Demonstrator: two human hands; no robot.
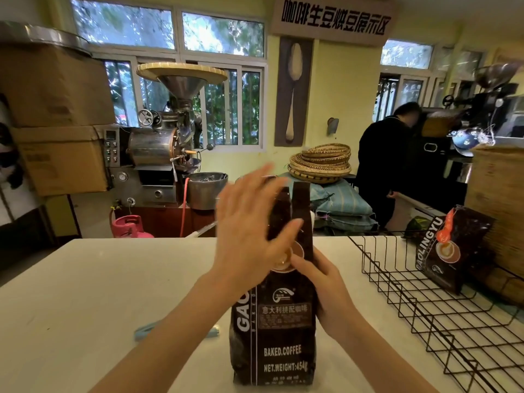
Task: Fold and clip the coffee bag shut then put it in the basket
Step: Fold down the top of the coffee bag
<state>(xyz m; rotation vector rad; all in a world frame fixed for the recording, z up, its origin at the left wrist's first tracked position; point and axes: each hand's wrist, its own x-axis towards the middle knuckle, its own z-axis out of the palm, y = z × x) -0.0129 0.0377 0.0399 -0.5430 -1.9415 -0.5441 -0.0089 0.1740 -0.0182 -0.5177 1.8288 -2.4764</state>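
Observation:
A tall dark coffee bag (pixel 279 333) stands upright on the white table (pixel 113 293), its top unfolded and reaching above the table's far edge. My right hand (pixel 326 290) grips the bag's right side at mid height. My left hand (pixel 249 231) is flat and blurred, fingers spread, against the upper front of the bag. A light blue clip (pixel 147 330) lies on the table left of the bag, partly hidden behind my left forearm. The black wire basket (pixel 442 313) sits on the table to the right.
A second dark coffee bag (pixel 450 248) leans inside the basket at its far end. A woven bin (pixel 499 205) stands behind it. A person in black stands beyond the table at right. Roasting machines, sacks and stacked woven trays fill the background.

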